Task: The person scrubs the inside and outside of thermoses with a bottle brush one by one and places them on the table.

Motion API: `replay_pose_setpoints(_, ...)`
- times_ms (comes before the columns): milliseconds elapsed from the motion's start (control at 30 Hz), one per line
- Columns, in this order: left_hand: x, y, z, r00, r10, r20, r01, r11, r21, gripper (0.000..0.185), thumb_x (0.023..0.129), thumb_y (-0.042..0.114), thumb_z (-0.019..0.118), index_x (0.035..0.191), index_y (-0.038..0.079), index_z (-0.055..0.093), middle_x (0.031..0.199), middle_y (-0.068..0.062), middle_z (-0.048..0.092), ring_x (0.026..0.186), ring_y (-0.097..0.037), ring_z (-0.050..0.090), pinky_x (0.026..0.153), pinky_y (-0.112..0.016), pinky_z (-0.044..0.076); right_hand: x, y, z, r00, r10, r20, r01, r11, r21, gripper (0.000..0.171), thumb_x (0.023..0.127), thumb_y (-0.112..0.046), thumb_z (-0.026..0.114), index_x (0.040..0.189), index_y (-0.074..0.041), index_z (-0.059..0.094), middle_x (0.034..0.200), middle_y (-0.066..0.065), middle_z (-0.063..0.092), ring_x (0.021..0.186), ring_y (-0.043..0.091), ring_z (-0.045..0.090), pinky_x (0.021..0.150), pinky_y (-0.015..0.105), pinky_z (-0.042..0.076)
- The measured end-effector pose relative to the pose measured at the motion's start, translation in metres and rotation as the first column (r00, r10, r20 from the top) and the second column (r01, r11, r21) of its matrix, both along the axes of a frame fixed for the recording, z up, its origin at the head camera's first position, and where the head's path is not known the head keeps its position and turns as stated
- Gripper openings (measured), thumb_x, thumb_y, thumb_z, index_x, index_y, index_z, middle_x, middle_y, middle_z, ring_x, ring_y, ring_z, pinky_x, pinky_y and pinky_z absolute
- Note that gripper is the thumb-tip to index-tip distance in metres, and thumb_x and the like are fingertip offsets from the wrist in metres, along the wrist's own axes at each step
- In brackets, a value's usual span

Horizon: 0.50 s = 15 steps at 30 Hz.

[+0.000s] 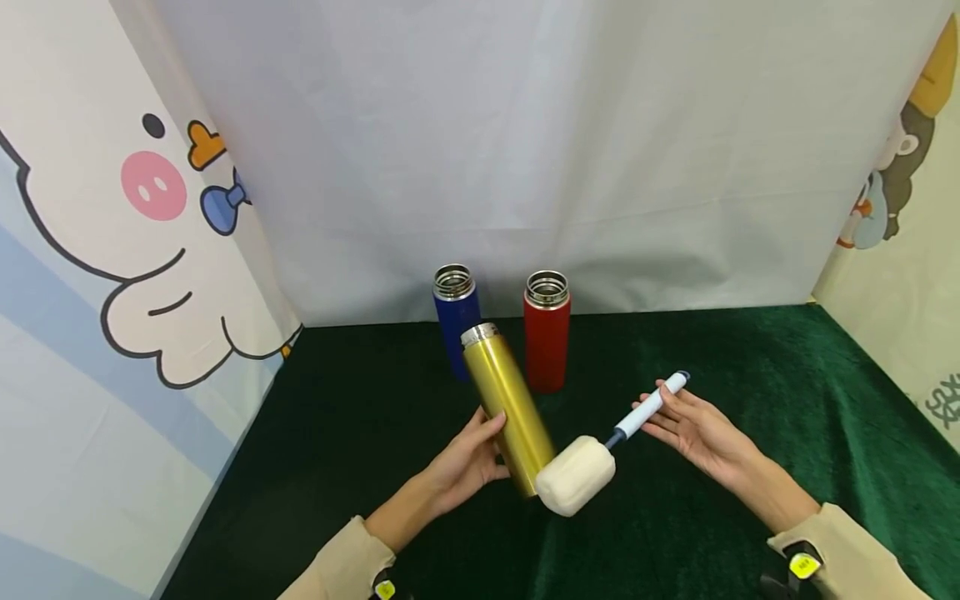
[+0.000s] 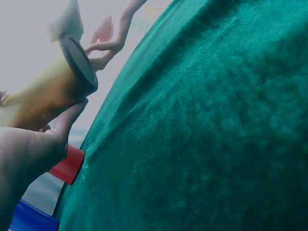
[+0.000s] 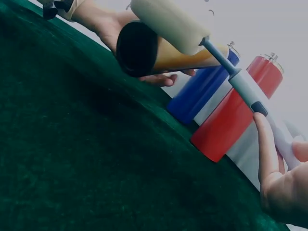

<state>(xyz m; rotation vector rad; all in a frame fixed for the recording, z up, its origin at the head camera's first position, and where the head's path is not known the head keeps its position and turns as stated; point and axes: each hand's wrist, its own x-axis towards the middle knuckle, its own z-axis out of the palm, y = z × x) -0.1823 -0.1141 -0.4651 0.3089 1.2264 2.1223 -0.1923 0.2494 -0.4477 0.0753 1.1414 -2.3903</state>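
My left hand (image 1: 474,450) grips a gold flask (image 1: 510,408) and holds it tilted above the green cloth, its steel mouth pointing away from me. The flask's dark base (image 3: 139,48) faces the right wrist camera. My right hand (image 1: 673,417) holds the white handle (image 1: 651,406) of a bottle brush between its fingers and thumb. The brush's cream sponge head (image 1: 576,475) lies against the flask's base end. From the left wrist the gold flask (image 2: 43,96) fills the upper left, with my thumb (image 2: 67,122) under it.
An open blue flask (image 1: 455,321) and an open red flask (image 1: 546,333) stand upright just behind the gold one. The table is covered in dark green velvet (image 1: 750,367). A white backdrop and cartoon-printed side panels (image 1: 112,250) close in the space.
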Motion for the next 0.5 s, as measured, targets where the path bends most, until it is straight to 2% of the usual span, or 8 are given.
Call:
replay_pose_setpoints(167,0.003,0.002,-0.002,1.0,-0.019,-0.02,0.018,1.0,-0.022,0.06,0.111,0.03,0.042,0.161,0.026,0.01,0.144,-0.003,0.046,0.134,-0.021,0.048,0.114,-0.059,0.039,-0.008,-0.008,0.005,0.998,-0.059,0.031,0.062,0.992,-0.111,0.045,0.109,-0.015,0.045,0.147,-0.02,0.022,0.118,0.006,0.071,0.112,0.016,0.071,0.101,0.033,0.056)
replay_pose_setpoints(267,0.006,0.003,-0.003,1.0,-0.023,-0.015,0.022,0.999,-0.034,0.063,0.111,0.029,0.041,0.162,0.028,0.004,0.156,-0.011,0.037,0.14,-0.026,0.044,0.115,-0.066,0.035,-0.013,-0.014,0.009,0.994,-0.105,0.041,0.111,0.968,-0.223,0.032,0.108,-0.01,0.045,0.136,-0.019,0.034,0.118,0.009,0.069,0.112,0.022,0.071,0.1,0.037,0.057)
replay_pose_setpoints(367,0.009,0.003,-0.003,0.999,-0.038,0.009,0.038,0.999,-0.028,0.064,0.111,0.027,0.04,0.161,0.034,0.0,0.158,-0.013,0.033,0.14,-0.028,0.044,0.114,-0.066,0.036,-0.018,-0.018,0.016,0.986,-0.153,0.061,0.165,0.918,-0.36,0.02,0.107,-0.005,0.046,0.123,-0.016,0.041,0.122,0.011,0.064,0.115,0.028,0.07,0.103,0.042,0.055)
replay_pose_setpoints(433,0.01,0.003,-0.002,0.998,-0.054,0.013,0.054,0.998,-0.026,0.065,0.11,0.025,0.041,0.16,0.035,0.002,0.153,-0.009,0.039,0.136,-0.025,0.047,0.111,-0.062,0.041,-0.021,-0.02,0.019,0.982,-0.171,0.084,0.19,0.871,-0.454,0.017,0.106,-0.003,0.045,0.117,-0.015,0.041,0.124,0.011,0.059,0.118,0.031,0.068,0.108,0.044,0.051)
replay_pose_setpoints(500,0.012,0.004,0.0,0.998,-0.067,0.02,0.068,0.997,-0.024,0.065,0.109,0.025,0.045,0.159,0.034,0.005,0.146,-0.006,0.046,0.132,-0.023,0.052,0.108,-0.057,0.045,-0.022,-0.02,0.021,0.977,-0.17,0.126,0.211,0.821,-0.53,0.019,0.106,-0.002,0.046,0.117,-0.016,0.04,0.126,0.012,0.056,0.122,0.033,0.066,0.114,0.045,0.046)
